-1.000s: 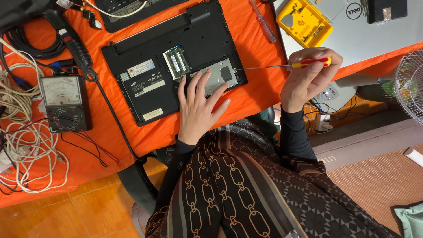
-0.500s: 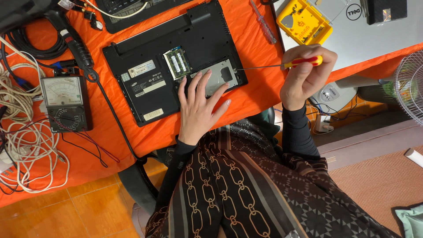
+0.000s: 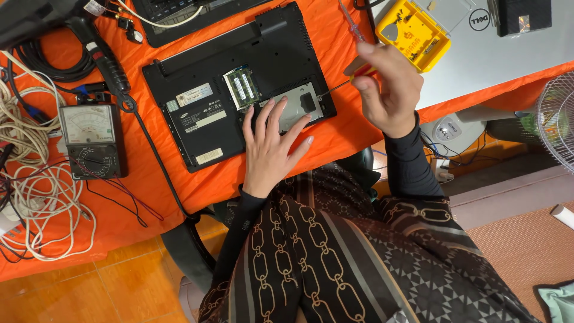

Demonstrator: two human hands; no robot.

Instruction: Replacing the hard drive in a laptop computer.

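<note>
Two hands: both over the upturned black laptop (image 3: 239, 90) near the table's front edge.
Left hand (image 3: 272, 149): spread flat, unmoved, on the silver drive cover (image 3: 297, 107).
Right hand (image 3: 385, 84): pinching the red-handled screwdriver (image 3: 344, 84), now tilted steeper, tip at the cover's corner.

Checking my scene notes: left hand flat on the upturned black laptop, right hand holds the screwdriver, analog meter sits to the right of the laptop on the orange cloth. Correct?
Not quite. In the head view the analog meter sits to the left of the laptop, beside the white cables, not to its right. The rest stands: left hand flat on the upturned laptop, right hand holding the screwdriver, all on the orange cloth.
</note>
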